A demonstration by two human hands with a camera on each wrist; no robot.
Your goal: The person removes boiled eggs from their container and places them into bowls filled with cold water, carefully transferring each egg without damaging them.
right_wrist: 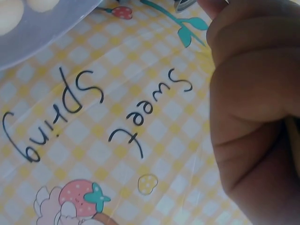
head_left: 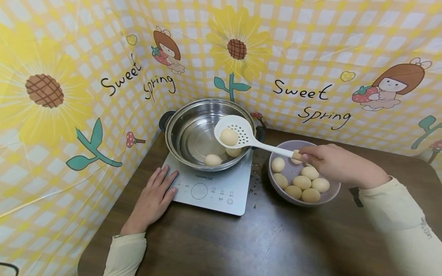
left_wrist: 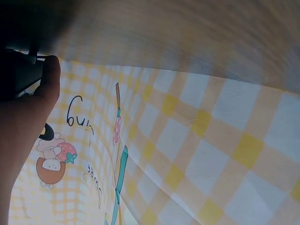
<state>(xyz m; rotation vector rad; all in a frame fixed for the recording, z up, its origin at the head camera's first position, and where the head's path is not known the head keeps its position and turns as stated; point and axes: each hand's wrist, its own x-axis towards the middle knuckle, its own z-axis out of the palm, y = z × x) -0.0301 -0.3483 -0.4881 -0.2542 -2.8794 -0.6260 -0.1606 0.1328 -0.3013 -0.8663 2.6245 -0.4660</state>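
My right hand grips the tan end of a white slotted skimmer. One pale brown egg lies in the skimmer's bowl, held above the right side of a steel pot. Two eggs, one near the front wall and one partly hidden under the skimmer, are in the pot. My left hand rests with straight fingers on the left edge of the white induction cooker. In the right wrist view, curled fingers show beside the bowl's rim.
A light purple bowl with several eggs stands right of the cooker, below my right forearm. Water drops dot the brown table between them. A checked yellow cloth walls the back and left. Dark handles stick out from the pot.
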